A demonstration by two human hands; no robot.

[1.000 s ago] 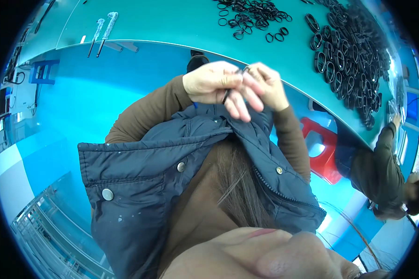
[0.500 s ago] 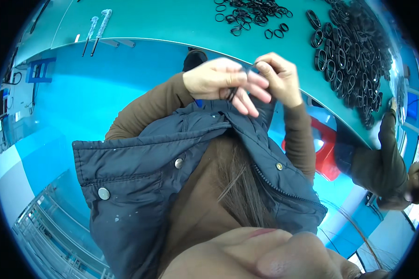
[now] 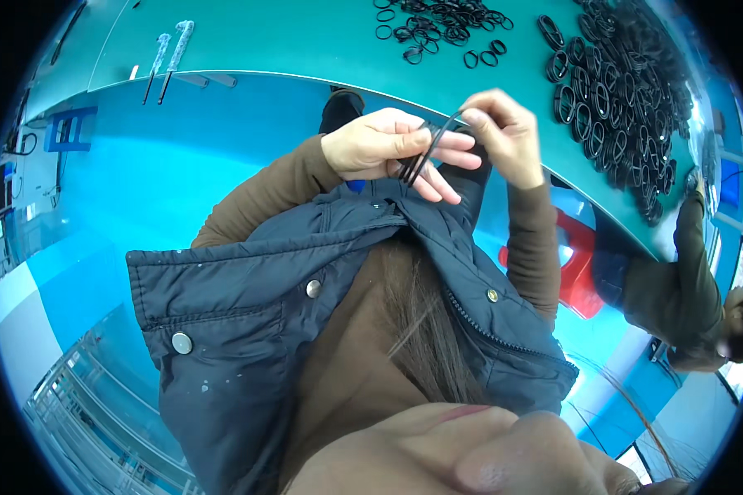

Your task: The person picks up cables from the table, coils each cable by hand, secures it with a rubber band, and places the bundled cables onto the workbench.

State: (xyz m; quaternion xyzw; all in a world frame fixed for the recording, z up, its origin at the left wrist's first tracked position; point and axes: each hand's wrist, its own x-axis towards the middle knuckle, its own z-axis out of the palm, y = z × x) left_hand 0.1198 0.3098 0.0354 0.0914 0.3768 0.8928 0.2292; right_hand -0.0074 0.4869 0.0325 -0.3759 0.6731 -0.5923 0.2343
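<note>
My left hand (image 3: pixel 388 148) and my right hand (image 3: pixel 504 132) are raised together in front of my chest, just below the near edge of the teal table (image 3: pixel 305 41). Both pinch a thin bundle of black elastic bands (image 3: pixel 428 153), stretched straight between the fingers. The left hand holds the lower end, the right hand the upper end. My brown sleeves and dark blue padded vest (image 3: pixel 248 313) fill the middle of the view.
Several loose black bands (image 3: pixel 437 25) lie on the table's far middle, and a big heap of black rings (image 3: pixel 619 91) spreads along its right side. Two long tools (image 3: pixel 169 54) lie at the left. Another person (image 3: pixel 685 289) sits at right, by a red stool (image 3: pixel 574 260).
My hands have risen slightly and the right hand has pulled away from the left, drawing the bands out taut into a straight bundle.
</note>
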